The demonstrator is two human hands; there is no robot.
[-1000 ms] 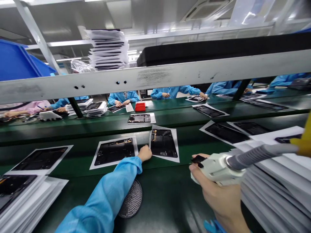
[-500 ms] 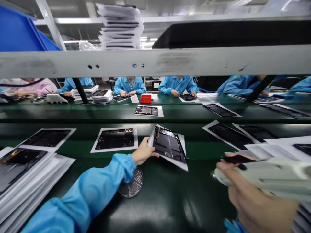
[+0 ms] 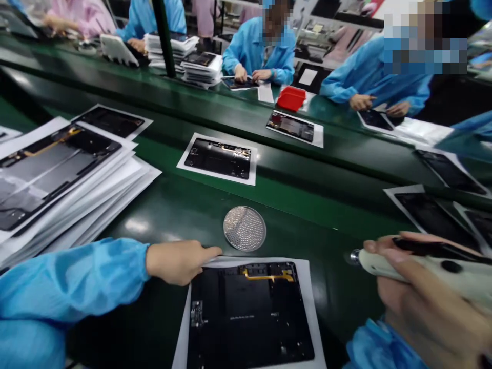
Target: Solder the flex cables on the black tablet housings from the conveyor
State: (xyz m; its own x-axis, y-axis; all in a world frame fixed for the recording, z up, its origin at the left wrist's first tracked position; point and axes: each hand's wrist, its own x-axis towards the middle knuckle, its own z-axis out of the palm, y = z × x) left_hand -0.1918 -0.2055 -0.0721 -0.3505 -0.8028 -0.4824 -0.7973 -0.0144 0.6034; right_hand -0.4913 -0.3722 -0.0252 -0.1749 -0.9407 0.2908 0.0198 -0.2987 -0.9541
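Note:
A black device panel (image 3: 248,312) with an orange flex cable lies on a white sheet (image 3: 311,287) on the green bench right in front of me. My left hand (image 3: 179,261), in a blue sleeve, is closed on the sheet's upper left corner. My right hand (image 3: 418,307) grips a cream-coloured handheld tool (image 3: 418,269) whose metal tip points left, just right of the panel and above the bench. A round perforated metal disc (image 3: 244,228) lies just beyond the panel.
A stack of panels on white sheets (image 3: 57,179) sits at my left. More panels on sheets (image 3: 218,158) ride the green belt (image 3: 315,197) beyond. Co-workers in blue coats (image 3: 261,48) work at the far side, near a small red tray (image 3: 291,98).
My left hand has pulled the panel and its sheet off the belt and laid it flat on the bench near me. My view has tilted down; the tool hand stays at the right.

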